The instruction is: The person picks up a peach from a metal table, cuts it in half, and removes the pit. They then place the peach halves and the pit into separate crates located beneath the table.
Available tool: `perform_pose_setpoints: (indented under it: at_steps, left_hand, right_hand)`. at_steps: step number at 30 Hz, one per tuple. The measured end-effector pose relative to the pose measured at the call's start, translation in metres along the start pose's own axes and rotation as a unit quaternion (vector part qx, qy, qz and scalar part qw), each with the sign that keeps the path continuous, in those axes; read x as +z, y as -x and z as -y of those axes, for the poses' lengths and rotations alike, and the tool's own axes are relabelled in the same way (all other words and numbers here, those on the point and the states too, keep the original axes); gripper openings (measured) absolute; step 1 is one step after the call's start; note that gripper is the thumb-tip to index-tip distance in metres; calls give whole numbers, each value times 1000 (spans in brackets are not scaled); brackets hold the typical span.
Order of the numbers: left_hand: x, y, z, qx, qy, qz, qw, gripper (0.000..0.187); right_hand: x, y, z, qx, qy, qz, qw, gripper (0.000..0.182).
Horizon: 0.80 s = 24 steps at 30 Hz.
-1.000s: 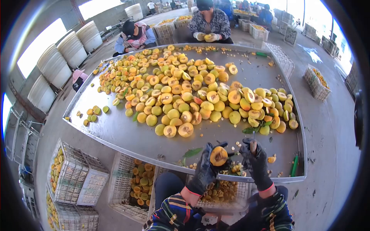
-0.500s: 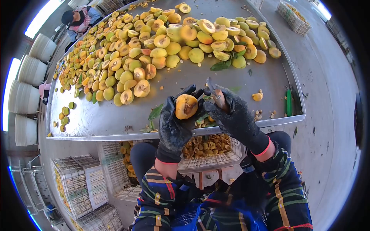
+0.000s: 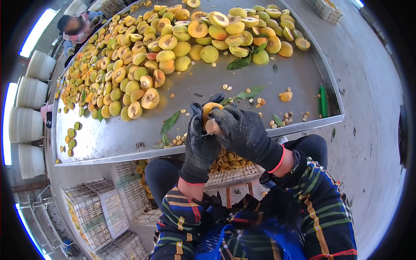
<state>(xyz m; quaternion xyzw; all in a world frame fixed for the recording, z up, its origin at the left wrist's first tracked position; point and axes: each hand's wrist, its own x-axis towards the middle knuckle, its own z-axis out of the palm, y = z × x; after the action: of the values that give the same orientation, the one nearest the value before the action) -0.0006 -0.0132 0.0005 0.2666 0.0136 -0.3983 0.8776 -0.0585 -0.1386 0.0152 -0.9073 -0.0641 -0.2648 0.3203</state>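
Note:
My left hand (image 3: 200,141), in a black rubber-coated glove, holds a yellow peach half (image 3: 210,110) upright above the table's near edge. My right hand (image 3: 246,132), gloved the same way, is closed around the wooden handle of a knife (image 3: 212,127) and presses against the fruit. The knife's blade is hidden by the hands and the peach. Just below my hands, a white crate (image 3: 234,174) holds peach pieces. Green leaves (image 3: 170,122) and small pale pits (image 3: 178,140) lie on the metal beside my hands.
A large heap of halved peaches (image 3: 130,65) covers much of the metal table (image 3: 173,91). A green-handled tool (image 3: 323,102) lies by the right rim. Another person (image 3: 77,27) works at the far left. Filled crates (image 3: 97,212) stand at lower left, stacked white tubs (image 3: 30,123) at left.
My right hand has moved left and brought the knife onto the peach half; the two hands now meet. Pits and a leaf formerly covered by my hands show on the table.

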Motion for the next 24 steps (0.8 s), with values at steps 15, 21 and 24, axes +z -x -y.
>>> perform_pose_setpoints:
  at_steps: [15, 21, 24]
  left_hand:
    - [-5, 1, -21, 72, 2, -47, 996, 64]
    - [3, -1, -11, 72, -36, -44, 996, 66]
    - [10, -2, -7, 72, -37, -57, 995, 64]
  right_hand:
    - [-19, 8, 14, 207, -284, 81, 933, 26]
    - [-3, 12, 17, 195, -239, 55, 950, 25]
    - [4, 13, 17, 190, -229, 25, 954, 25]
